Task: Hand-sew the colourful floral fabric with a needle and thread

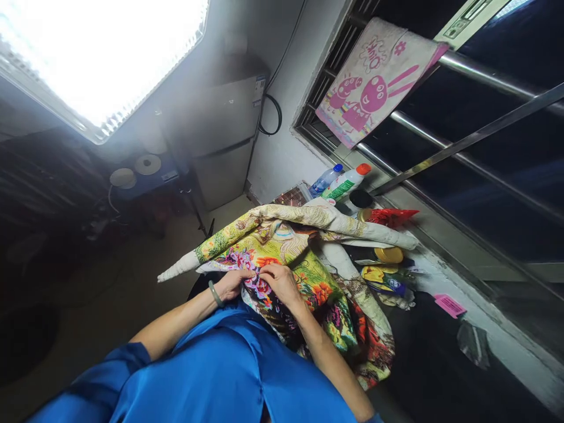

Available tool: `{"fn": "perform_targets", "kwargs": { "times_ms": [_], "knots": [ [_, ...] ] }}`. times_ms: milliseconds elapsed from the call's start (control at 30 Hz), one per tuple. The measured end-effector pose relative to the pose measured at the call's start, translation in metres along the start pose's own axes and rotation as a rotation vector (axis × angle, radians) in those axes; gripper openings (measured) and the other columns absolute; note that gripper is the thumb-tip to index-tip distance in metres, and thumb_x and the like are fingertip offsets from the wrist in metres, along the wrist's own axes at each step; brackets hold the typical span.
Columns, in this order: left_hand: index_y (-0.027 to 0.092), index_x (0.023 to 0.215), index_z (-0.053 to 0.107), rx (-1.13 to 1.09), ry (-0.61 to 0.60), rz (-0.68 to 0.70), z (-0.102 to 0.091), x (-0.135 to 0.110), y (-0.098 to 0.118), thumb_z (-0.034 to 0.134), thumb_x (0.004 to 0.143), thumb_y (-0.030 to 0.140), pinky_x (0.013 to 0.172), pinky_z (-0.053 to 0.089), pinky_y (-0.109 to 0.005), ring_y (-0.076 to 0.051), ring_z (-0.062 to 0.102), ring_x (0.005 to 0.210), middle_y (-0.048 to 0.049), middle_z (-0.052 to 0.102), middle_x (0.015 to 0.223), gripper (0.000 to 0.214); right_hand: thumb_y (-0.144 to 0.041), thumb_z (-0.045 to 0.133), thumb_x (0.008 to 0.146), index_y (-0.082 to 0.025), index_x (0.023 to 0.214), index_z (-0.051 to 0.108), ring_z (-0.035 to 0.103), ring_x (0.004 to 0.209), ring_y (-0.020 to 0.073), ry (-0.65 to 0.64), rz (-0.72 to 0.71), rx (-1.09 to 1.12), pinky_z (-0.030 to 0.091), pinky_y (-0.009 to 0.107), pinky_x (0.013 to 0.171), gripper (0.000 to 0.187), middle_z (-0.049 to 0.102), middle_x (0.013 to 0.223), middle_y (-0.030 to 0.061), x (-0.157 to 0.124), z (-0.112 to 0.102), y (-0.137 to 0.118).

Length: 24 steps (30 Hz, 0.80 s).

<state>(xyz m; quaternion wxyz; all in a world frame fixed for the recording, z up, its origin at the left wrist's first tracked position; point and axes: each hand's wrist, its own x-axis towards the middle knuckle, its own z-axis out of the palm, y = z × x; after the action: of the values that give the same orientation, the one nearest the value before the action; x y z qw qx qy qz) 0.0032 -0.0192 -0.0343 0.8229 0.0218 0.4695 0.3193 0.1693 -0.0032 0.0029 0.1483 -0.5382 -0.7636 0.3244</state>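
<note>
A large embroidered cloth [288, 249] with bright flowers, like cross-stitch work, lies bunched over my lap. Its upper edge is rolled into a long tube [304, 215] that runs across in front of me. My left hand [235, 282], with a bangle [215, 294] at the wrist, pinches the cloth beside a patch of pink and purple flowers. Close to its fingertips, my right hand [281, 283] has thumb and forefinger pressed together at the cloth's surface. Whatever is in that pinch is too small to make out.
To the right, a ledge holds a blue-capped bottle [326, 180], a red-capped bottle [348, 182], a gold-lidded jar [388, 255] and a red packet [392, 217]. A pink-printed towel [372, 88] hangs on window bars. A bright lamp [101, 53] is overhead; a fridge [220, 117] stands behind.
</note>
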Motion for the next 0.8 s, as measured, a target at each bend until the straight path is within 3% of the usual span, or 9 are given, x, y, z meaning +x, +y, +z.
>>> {"fn": "perform_targets", "kwargs": {
  "times_ms": [167, 300, 367, 500, 567, 667, 733, 800],
  "knots": [
    [0.012, 0.073, 0.073, 0.035, -0.007, 0.016, -0.002, 0.000, 0.001, 0.086, 0.054, 0.008, 0.086, 0.054, -0.036, -0.028, 0.074, 0.083, -0.0102, 0.077, 0.069, 0.023, -0.013, 0.059, 0.089, -0.021, 0.094, 0.076, 0.072, 0.081, 0.0203, -0.038, 0.125, -0.203, 0.049, 0.026, 0.074, 0.019, 0.078, 0.087, 0.0067, -0.006, 0.003, -0.014],
    [0.013, 0.068, 0.072, 0.068, 0.010, 0.045, -0.002, 0.000, 0.000, 0.083, 0.054, 0.007, 0.084, 0.053, -0.033, -0.024, 0.072, 0.076, -0.0078, 0.076, 0.068, 0.019, -0.009, 0.048, 0.092, -0.018, 0.128, 0.064, 0.073, 0.085, 0.0211, -0.083, 0.145, -0.302, 0.049, 0.025, 0.075, 0.041, 0.077, 0.093, 0.0078, -0.008, -0.002, -0.030],
    [0.014, 0.065, 0.071, 0.078, 0.017, 0.052, -0.001, -0.001, 0.000, 0.080, 0.055, 0.005, 0.083, 0.053, -0.032, -0.023, 0.071, 0.075, -0.0065, 0.075, 0.065, 0.016, -0.008, 0.045, 0.092, -0.018, 0.136, 0.059, 0.073, 0.088, 0.0217, -0.125, 0.109, -0.336, 0.050, 0.026, 0.076, 0.047, 0.077, 0.099, 0.0100, -0.007, -0.005, -0.039],
    [0.013, 0.064, 0.071, 0.048, -0.016, 0.050, 0.001, -0.003, 0.001, 0.077, 0.054, 0.002, 0.085, 0.053, -0.034, -0.026, 0.073, 0.080, -0.0075, 0.074, 0.064, 0.016, -0.011, 0.045, 0.095, -0.019, 0.120, 0.068, 0.071, 0.088, 0.0231, -0.238, 0.090, -0.429, 0.051, 0.028, 0.075, 0.034, 0.074, 0.103, 0.0144, -0.004, -0.003, -0.051],
    [0.013, 0.064, 0.071, 0.037, -0.018, 0.046, 0.002, -0.004, 0.002, 0.077, 0.054, 0.000, 0.086, 0.053, -0.035, -0.027, 0.073, 0.081, -0.0081, 0.075, 0.065, 0.017, -0.011, 0.047, 0.095, -0.020, 0.107, 0.071, 0.070, 0.082, 0.0214, -0.207, 0.136, -0.426, 0.051, 0.028, 0.072, 0.028, 0.074, 0.099, 0.0138, 0.001, 0.000, -0.054],
    [0.012, 0.067, 0.073, 0.044, 0.015, 0.051, 0.003, -0.007, 0.002, 0.079, 0.056, 0.001, 0.086, 0.054, -0.036, -0.028, 0.073, 0.082, -0.0081, 0.076, 0.067, 0.017, -0.019, 0.049, 0.096, -0.020, 0.090, 0.068, 0.066, 0.068, 0.0165, -0.011, 0.155, -0.104, 0.050, 0.025, 0.062, 0.020, 0.071, 0.089, 0.0099, 0.006, -0.018, -0.057],
    [0.012, 0.074, 0.075, 0.033, 0.026, 0.068, 0.005, -0.009, 0.003, 0.082, 0.057, 0.003, 0.086, 0.055, -0.036, -0.029, 0.073, 0.086, -0.0087, 0.077, 0.072, 0.021, -0.033, 0.046, 0.099, -0.021, 0.085, 0.061, 0.059, 0.051, 0.0135, 0.142, 0.120, 0.314, 0.048, 0.025, 0.050, 0.024, 0.067, 0.075, 0.0044, 0.005, -0.053, -0.054],
    [0.013, 0.083, 0.075, 0.014, 0.049, 0.078, 0.006, -0.012, 0.004, 0.085, 0.058, 0.006, 0.084, 0.056, -0.035, -0.028, 0.074, 0.089, -0.0089, 0.078, 0.075, 0.028, -0.047, 0.048, 0.097, -0.024, 0.087, 0.055, 0.050, 0.039, 0.0118, 0.313, 0.055, 0.683, 0.042, 0.024, 0.039, 0.026, 0.061, 0.067, -0.0009, -0.001, -0.101, -0.047]
  ]
}}
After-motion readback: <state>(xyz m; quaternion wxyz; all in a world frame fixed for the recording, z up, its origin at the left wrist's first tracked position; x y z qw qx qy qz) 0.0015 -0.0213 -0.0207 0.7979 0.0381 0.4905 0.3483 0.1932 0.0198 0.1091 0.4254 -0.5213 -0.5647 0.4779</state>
